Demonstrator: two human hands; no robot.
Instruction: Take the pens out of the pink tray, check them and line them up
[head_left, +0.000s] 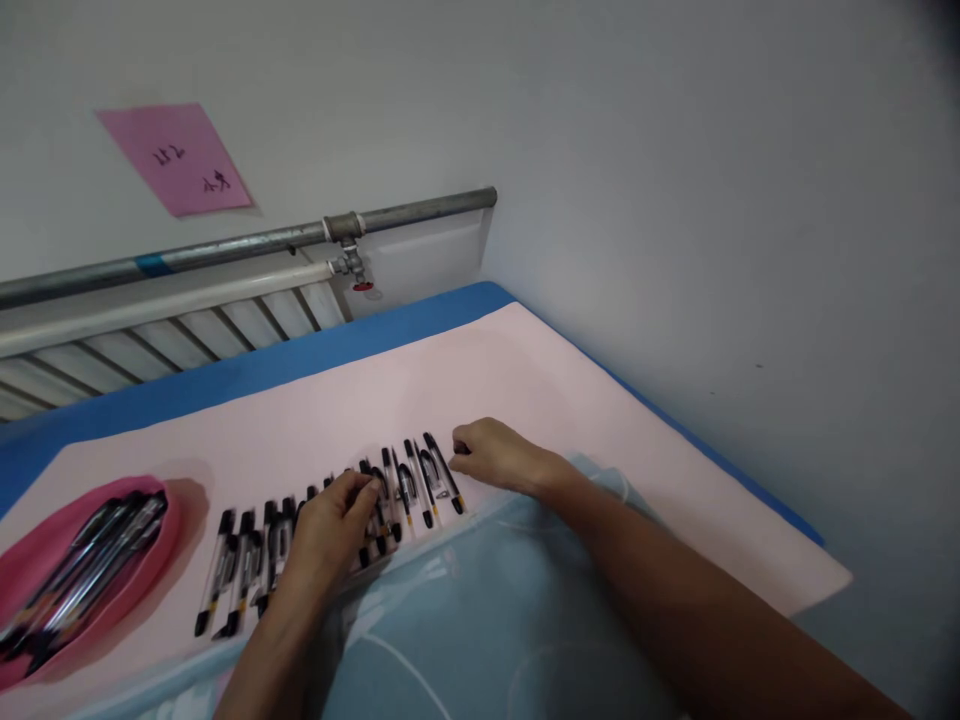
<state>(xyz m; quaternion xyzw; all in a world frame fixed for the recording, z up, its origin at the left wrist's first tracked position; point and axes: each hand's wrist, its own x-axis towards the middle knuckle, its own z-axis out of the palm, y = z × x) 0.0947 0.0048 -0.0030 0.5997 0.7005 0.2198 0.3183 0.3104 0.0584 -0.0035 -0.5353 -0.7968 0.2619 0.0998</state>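
Clear-barrelled pens [444, 470] with black ends lie side by side in a slanting row on the pale pink sheet, with black caps and thin refills among them. My left hand [337, 520] is over the middle of the row, thumb and fingers pinched together. What it holds, if anything, is hidden. Just past the right end of the row, my right hand [499, 455] is closed around a small black piece [462, 449], mostly covered by the fingers. To the left stands a pink basin [169, 540] with more pens [97, 560] piled in it.
The pink sheet [480, 360] covers a blue tabletop [225, 378] set in a wall corner. Behind it are a white radiator [187, 335], a metal pipe [420, 210] and a red-handled valve [363, 287]. Light blue patterned cloth [450, 640] lies along the near edge.
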